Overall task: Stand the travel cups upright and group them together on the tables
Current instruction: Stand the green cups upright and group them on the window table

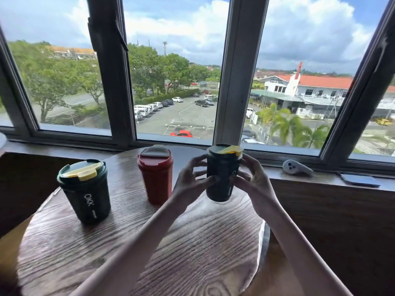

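- Table (192,242): round, wood-grained, set against a windowsill (320,174). It carries 3 travel cups, all upright.
- Left green cup (85,193): dark green with a yellow lid flap. It stands at the table's left, apart from the others.
- Red cup (157,180): stands toward the back, between the 2 green cups and touching neither.
- Right green cup (222,178): upright at the table's right rear, near the red cup but apart from it. Whether its base rests on the table or sits just above it cannot be told.
- Left hand (189,180) and right hand (254,180): each has its fingers curled round one side of the right green cup, so both are clamped on it.
- Step in hand, as judged: standing upright looks done for all 3 cups, and grouping is under way with this cup.
- Next move, as judged: bring the cup beside the red cup, keep it level, and release without a knock. The left green cup then needs closing in.
- Windowsill items: a grey controller (296,167) and a dark phone (360,180), neither part of the task.
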Available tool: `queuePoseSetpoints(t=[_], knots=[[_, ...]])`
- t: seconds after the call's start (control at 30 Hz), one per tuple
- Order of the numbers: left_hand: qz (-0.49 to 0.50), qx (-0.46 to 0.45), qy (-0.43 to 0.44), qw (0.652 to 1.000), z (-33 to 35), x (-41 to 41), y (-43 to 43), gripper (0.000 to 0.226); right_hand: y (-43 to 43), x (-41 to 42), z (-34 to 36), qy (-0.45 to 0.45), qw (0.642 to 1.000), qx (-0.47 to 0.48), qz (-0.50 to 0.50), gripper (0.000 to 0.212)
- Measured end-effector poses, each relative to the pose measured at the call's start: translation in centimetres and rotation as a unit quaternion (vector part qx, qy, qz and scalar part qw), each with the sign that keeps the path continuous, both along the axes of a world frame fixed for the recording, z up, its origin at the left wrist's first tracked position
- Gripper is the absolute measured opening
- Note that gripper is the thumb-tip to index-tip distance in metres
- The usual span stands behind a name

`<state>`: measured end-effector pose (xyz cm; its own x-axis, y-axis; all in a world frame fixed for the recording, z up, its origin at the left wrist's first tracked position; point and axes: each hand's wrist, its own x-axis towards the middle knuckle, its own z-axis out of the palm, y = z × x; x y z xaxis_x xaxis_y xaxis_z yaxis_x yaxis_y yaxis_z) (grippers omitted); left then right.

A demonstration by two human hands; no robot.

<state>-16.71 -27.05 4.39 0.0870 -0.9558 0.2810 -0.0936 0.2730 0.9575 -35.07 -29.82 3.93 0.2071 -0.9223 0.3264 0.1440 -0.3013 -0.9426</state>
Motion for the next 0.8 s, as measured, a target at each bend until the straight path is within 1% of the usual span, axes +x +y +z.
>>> queuePoseSetpoints(t=[0.03, 0.07, 0.1, 0.17, 0.2, 0.33, 0.4, 0.5, 0.57, 0.6, 0.7, 0.8], knots=[[-0.005, 0.009, 0.001, 1.0, -0.2, 0.0, 0.1, 0.059, 0.3, 0.1, -0.2, -0.002, 1.0, 0.004, 0.002, 0.089], [-0.002, 0.009, -0.003, 1.0, -0.3, 0.0, 0.3, 0.06, 0.5, 0.1, -0.5, -0.007, 1.0, 0.008, 0.002, 0.091], [-0.004, 0.001, -0.002, 1.0, -0.7, 0.2, 0.3, 0.062, 0.6, 0.2, -0.8, -0.011, 1.0, 0.01, -0.001, 0.087], [-0.016, -0.004, -0.003, 1.0, -1.2, 0.4, 0.5, 0.064, 0.7, 0.2, -1.5, -0.021, 1.0, 0.014, -0.007, 0.07], [-0.02, -0.004, 0.0, 1.0, -1.5, 0.6, 0.5, 0.064, 0.8, 0.2, -1.8, -0.022, 1.0, 0.015, -0.011, 0.068], [-0.021, -0.003, 0.006, 1.0, -2.1, 0.4, 0.8, 0.062, 1.1, 0.3, -2.4, -0.001, 1.0, 0.013, -0.027, 0.08], [-0.018, -0.005, 0.005, 1.0, -2.2, 0.3, 0.9, 0.061, 1.2, 0.3, -2.5, 0.011, 0.999, 0.007, -0.037, 0.08], [-0.001, -0.008, -0.011, 1.0, -2.7, 0.4, 1.1, 0.061, 1.3, 0.7, -2.7, 0.049, 0.997, -0.013, -0.053, 0.066], [0.012, -0.004, -0.024, 1.0, -3.0, 0.4, 1.3, 0.058, 1.3, 1.0, -2.9, 0.05, 0.998, -0.005, -0.047, 0.055], [0.02, -0.002, -0.033, 0.999, -3.2, 0.4, 1.4, 0.055, 1.5, 1.1, -2.9, 0.047, 0.998, 0.0, -0.042, 0.053], [0.043, 0.005, -0.059, 0.997, -3.3, 0.5, 2.0, 0.043, 2.2, 1.4, -2.7, 0.072, 0.995, -0.011, -0.062, 0.053], [0.063, 0.013, -0.052, 0.997, -2.5, 1.1, 3.7, 0.038, 2.7, 1.8, -2.8, 0.1, 0.99, -0.024, -0.093, 0.058]])
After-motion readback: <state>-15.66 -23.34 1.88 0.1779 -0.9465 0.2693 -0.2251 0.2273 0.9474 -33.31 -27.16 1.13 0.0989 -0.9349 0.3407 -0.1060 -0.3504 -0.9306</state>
